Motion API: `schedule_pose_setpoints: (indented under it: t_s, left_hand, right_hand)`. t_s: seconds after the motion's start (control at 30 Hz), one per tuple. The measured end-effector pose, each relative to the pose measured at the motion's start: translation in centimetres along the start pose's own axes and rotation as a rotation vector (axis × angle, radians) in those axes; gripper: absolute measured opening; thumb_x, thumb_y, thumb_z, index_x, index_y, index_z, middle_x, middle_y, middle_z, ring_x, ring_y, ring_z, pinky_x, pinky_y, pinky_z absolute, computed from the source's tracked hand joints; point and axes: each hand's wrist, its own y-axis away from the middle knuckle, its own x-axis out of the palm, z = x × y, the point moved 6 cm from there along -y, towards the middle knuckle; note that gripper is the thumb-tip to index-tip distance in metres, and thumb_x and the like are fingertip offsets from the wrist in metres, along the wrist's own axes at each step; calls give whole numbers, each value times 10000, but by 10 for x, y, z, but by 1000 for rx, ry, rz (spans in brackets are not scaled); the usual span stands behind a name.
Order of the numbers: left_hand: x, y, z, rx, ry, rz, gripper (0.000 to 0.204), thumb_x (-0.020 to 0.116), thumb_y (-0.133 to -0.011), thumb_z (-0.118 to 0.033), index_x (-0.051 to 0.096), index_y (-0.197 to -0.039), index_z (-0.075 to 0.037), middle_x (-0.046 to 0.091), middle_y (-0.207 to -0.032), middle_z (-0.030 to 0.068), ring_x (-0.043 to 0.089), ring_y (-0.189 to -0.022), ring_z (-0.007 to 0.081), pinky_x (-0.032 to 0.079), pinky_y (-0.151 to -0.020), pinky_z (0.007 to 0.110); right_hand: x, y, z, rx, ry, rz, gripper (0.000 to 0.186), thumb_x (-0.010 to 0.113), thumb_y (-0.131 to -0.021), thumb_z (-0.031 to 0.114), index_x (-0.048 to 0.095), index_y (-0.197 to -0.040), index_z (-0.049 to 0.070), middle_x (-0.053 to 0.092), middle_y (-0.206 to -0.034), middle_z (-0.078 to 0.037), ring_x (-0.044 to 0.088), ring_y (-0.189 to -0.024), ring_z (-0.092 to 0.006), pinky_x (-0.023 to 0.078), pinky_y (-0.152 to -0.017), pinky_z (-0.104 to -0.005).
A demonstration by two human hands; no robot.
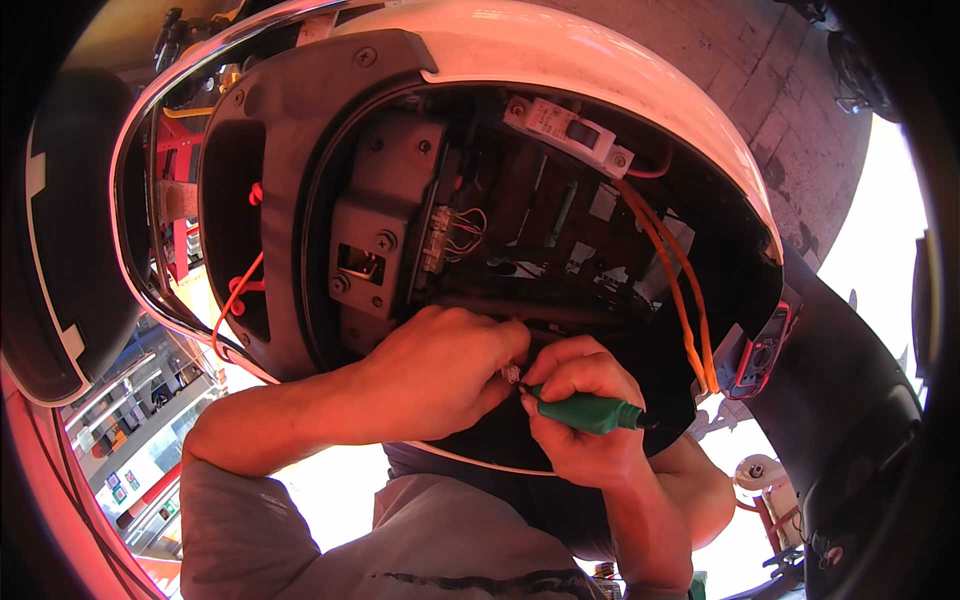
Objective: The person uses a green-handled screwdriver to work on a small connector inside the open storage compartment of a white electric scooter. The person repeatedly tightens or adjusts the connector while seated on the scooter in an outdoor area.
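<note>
Over the open underseat compartment of a scooter [560, 55], both hands work close together at the near rim. My left hand [440, 355] has its fingers closed round a small, pale, see-through wire connector [511, 373]. In my right hand [590, 375] is a tool with a green handle [590, 412], gripped like a pen; its narrow dark end touches or nearly touches the connector. Its exact kind does not show. A dark lead seems to leave the back of the handle. Fingers hide most of the connector and its wires.
A white circuit breaker [568, 132] sits on the compartment's far wall, with orange cables [672, 270] running from it over the right side. A metal latch bracket [380, 220] stands at left beside a multi-pin connector [437, 238]. A red-edged multimeter [765, 350] lies at right.
</note>
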Motion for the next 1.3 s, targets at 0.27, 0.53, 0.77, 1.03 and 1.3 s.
schedule_pose_setpoints:
  t_s: [0.27, 0.53, 0.77, 1.03, 1.3]
  left_hand:
    - [1, 1, 1, 30, -23, -5, 138, 703, -814, -68, 645, -915, 6, 697, -841, 186, 691, -815, 414, 558, -691, 483]
    - [2, 1, 1, 56, -23, -23, 145, 718, -799, -64, 644, -902, 5, 692, -827, 185, 688, -804, 415, 552, -679, 482]
    - [1, 1, 0, 52, -14, -31, 128, 707, -799, -54, 648, -893, 10, 693, -824, 195, 686, -799, 422, 551, -680, 486]
    - [2, 1, 1, 52, -11, -29, 127, 700, -800, -54, 652, -896, 14, 694, -820, 202, 686, -798, 426, 553, -682, 488]
    - [0, 1, 0, 35, 0, -30, 130, 705, -795, -63, 663, -893, 11, 692, -797, 210, 688, -786, 423, 553, -679, 486]
  right_hand:
    - [1, -1, 0, 13, 22, -3, 333, 744, -753, -153, 564, -942, 54, 644, -976, -150, 664, -813, -185, 552, -721, -291]
    - [0, 0, 0, 64, -18, -47, 310, 722, -726, -144, 609, -935, 54, 660, -960, -133, 686, -813, -260, 555, -697, -322]
    - [1, -1, 1, 10, 14, -19, 333, 735, -743, -151, 575, -957, 48, 648, -964, -147, 667, -806, -212, 553, -711, -301]
    - [0, 1, -1, -10, 12, -12, 370, 730, -756, -163, 551, -1003, 48, 638, -973, -155, 651, -799, -170, 555, -719, -289]
    - [0, 0, -1, -22, 23, -9, 368, 727, -761, -160, 544, -1001, 50, 638, -970, -156, 658, -800, -176, 557, -720, -291]
